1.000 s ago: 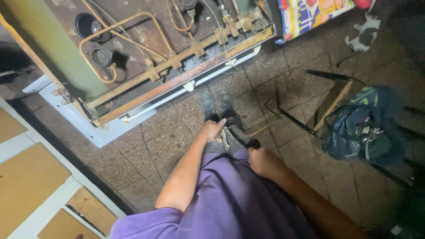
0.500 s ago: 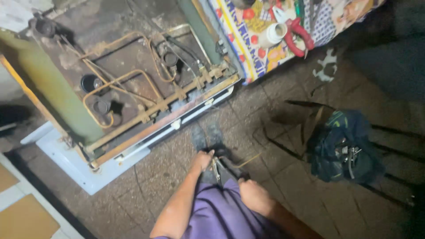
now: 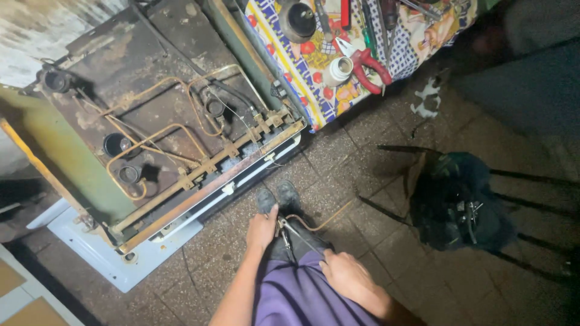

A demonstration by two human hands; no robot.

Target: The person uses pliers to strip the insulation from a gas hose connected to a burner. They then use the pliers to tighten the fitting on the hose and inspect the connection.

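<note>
While seated, left hand (image 3: 261,230) gripping pliers (image 3: 285,234), right hand (image 3: 345,276) steadying

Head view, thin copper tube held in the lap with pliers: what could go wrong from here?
1. The thin copper tube curves freely out to the right of the grip; it could kink if the left hand levers the metal pliers sideways.
2. The right hand rests right beside the pliers on the lap; a slip could pinch or scrape it.
3. Dim light on the tiled floor may hide a dropped fitting.
</note>
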